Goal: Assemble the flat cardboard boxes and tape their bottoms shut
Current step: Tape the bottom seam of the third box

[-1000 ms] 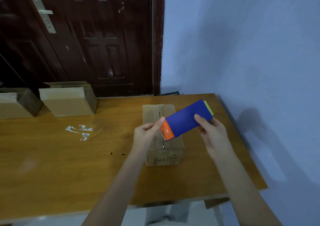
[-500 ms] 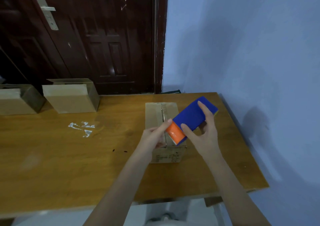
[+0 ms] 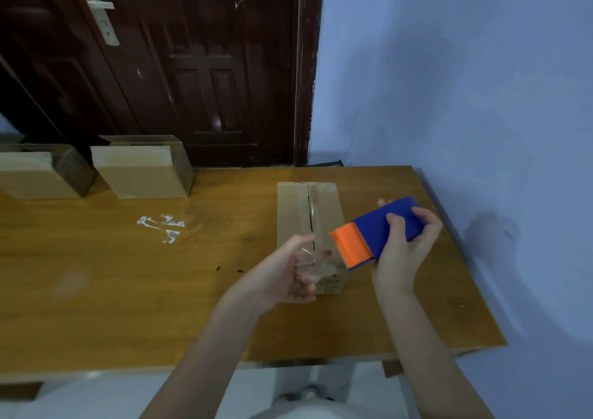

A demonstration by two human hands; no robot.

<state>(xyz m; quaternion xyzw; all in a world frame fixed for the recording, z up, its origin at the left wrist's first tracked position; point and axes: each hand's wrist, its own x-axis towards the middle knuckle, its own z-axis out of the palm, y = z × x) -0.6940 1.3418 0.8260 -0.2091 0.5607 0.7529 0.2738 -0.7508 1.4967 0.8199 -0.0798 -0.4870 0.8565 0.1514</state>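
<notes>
A small cardboard box (image 3: 295,213) lies on the wooden table (image 3: 128,274), its flap seam facing up and running away from me. My right hand (image 3: 404,251) grips a blue tape dispenser (image 3: 378,229) with an orange end, held just right of the box and above it. My left hand (image 3: 285,274) is over the box's near end, with a crumpled strip of clear tape (image 3: 313,268) between its thumb and fingers. The box's near face is partly hidden behind that hand.
Two assembled cardboard boxes (image 3: 141,174) (image 3: 35,174) stand at the table's back left edge. White scuff marks (image 3: 163,226) mark the tabletop. A dark door (image 3: 192,65) is behind the table and a blue wall (image 3: 481,97) runs along its right side.
The dispenser has moved right, off the box top. My right hand has changed its grip on it. My left hand has drawn back toward me with clear tape in it.
</notes>
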